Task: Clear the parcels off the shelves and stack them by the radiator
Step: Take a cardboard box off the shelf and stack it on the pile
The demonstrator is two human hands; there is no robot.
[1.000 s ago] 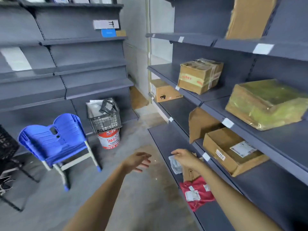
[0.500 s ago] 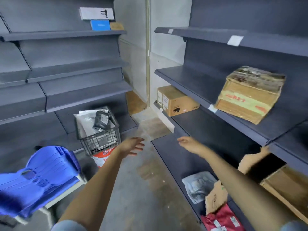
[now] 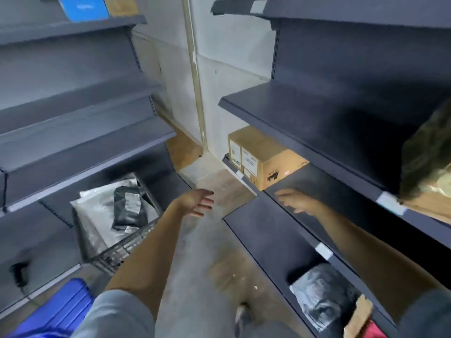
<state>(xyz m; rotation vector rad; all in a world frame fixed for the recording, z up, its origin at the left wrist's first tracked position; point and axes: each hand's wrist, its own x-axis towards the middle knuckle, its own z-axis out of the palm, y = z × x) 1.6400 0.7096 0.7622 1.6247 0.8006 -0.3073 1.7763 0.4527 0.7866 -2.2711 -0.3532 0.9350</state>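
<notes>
Both hands (image 3: 199, 202) (image 3: 294, 200) empty, reaching toward cardboard box (image 3: 262, 158), dark shelves (image 3: 317, 123)

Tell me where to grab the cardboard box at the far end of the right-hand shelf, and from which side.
Probably take the cardboard box by its two long side faces, reaching from the aisle. Its labelled end pokes past the shelf edge and faces the aisle, so both open hands, left hand and right hand, could slide along either side and draw it out.

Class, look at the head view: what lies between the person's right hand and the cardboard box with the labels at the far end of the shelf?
Only bare dark shelf separates the right hand from the cardboard box.
</notes>
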